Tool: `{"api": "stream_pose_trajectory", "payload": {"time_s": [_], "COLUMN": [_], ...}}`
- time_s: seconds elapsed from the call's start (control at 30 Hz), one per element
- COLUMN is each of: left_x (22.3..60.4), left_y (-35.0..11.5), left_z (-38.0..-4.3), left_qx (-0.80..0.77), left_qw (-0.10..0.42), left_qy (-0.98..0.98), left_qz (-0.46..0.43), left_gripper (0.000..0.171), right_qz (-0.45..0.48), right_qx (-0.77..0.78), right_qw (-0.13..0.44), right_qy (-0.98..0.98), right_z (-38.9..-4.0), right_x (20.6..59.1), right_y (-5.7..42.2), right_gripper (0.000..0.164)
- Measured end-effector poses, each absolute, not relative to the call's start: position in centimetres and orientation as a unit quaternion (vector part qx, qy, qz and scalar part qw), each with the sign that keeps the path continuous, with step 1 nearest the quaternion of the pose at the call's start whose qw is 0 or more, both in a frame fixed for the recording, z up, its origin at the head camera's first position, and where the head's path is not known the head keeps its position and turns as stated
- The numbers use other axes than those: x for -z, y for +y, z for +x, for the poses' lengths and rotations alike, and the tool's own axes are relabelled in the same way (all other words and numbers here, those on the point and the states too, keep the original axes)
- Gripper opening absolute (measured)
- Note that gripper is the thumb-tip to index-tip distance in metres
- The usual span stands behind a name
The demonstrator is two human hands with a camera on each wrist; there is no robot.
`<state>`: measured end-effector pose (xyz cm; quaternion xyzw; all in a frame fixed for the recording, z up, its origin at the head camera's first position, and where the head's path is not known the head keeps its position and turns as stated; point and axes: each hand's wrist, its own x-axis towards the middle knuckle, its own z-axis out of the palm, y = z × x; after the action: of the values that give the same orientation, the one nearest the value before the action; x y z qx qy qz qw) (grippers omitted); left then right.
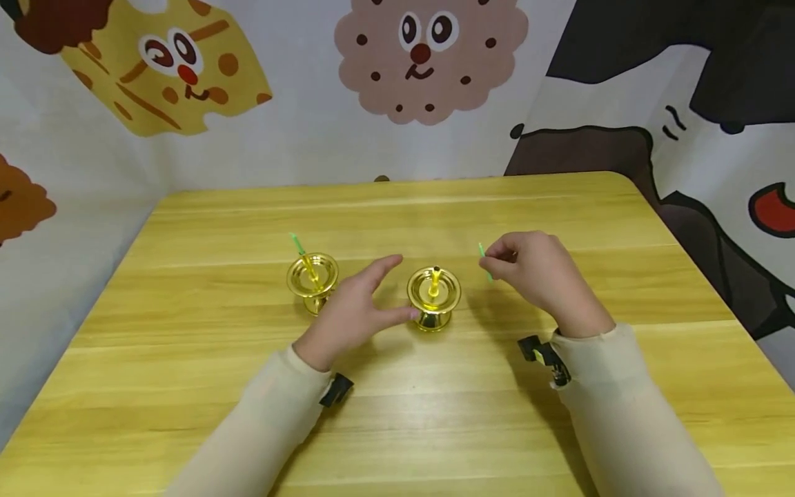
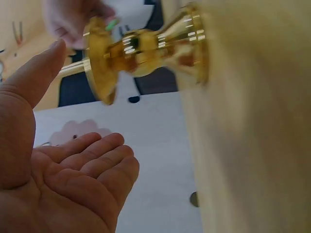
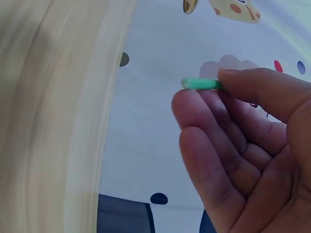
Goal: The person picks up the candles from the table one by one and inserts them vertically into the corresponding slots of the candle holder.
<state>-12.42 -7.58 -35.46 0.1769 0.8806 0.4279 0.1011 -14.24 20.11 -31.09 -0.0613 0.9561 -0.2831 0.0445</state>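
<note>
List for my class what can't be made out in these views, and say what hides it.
Head view: part of the base of the left gold holder, behind the left hand.
Right wrist view: the far end of the green stick, covered by the right hand.
Left wrist view: the right hand, blurred and cut off by the top edge.
Left wrist view: the outer end of the yellow stick, behind the left thumb.

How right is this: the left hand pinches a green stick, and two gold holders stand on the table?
One slip: the right hand, not the left hand, pinches the green stick, as the head view shows. The two gold holders do stand on the table.
</note>
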Motion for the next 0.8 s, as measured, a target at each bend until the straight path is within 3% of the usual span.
{"api": "stream_pose_trajectory", "payload": {"time_s": [0.57,0.8], "left_x": [37.2,37.4], "left_y": [-5.0,-5.0], "left_z": [-13.0,-13.0], "left_qx": [-0.452,-0.443], "left_qw": [0.097,0.105], "left_qy": [0.863,0.867], "left_qz": [0.205,0.201], "left_gripper": [0.088,0.086], "right_qz": [-0.103,-0.116], "right_qx": [0.341,0.425], "right_qw": [-0.099,-0.121], "right_qy": [0.929,0.889], "right_z": [-13.0,-12.6], "right_x": [30.3,30.4], "right_y": [17.7,16.9], "right_gripper": [0.015,0.013]}}
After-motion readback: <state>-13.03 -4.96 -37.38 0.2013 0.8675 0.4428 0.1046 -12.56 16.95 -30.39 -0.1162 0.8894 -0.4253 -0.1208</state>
